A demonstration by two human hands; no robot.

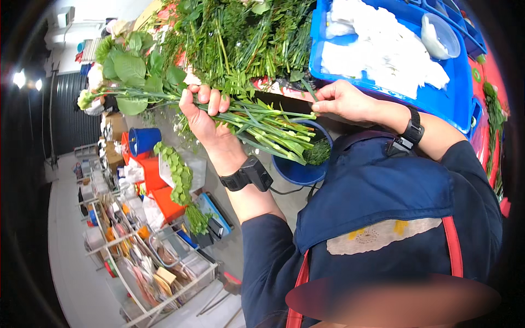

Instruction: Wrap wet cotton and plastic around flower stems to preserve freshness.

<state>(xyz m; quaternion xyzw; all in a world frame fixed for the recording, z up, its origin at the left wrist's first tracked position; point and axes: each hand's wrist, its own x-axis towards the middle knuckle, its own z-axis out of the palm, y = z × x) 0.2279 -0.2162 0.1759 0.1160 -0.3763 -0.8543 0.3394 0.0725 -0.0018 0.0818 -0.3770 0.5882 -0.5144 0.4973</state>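
A bundle of cut flower stems (266, 129) is held in my left hand (207, 115), with fingers and thumb wrapped around it. The stem ends point right, over a dark blue bucket (283, 170) with green trimmings (318, 153) inside. At the bundle's far left end are a pale carnation-like bloom (85, 99), a white flower (96, 77) and broad green leaves (130, 69). My right hand (344, 100) pinches a narrow green leaf (308, 88) between thumb and fingers, close to the end of one stem.
Cut greenery (246, 41) is heaped on the table ahead. A blue tray (455, 82) holds white wadded material (381, 53) and a clear plastic bowl (441, 37). To the left stand a blue bucket (144, 140), orange bins (166, 201) and a loaded metal rack (135, 301).
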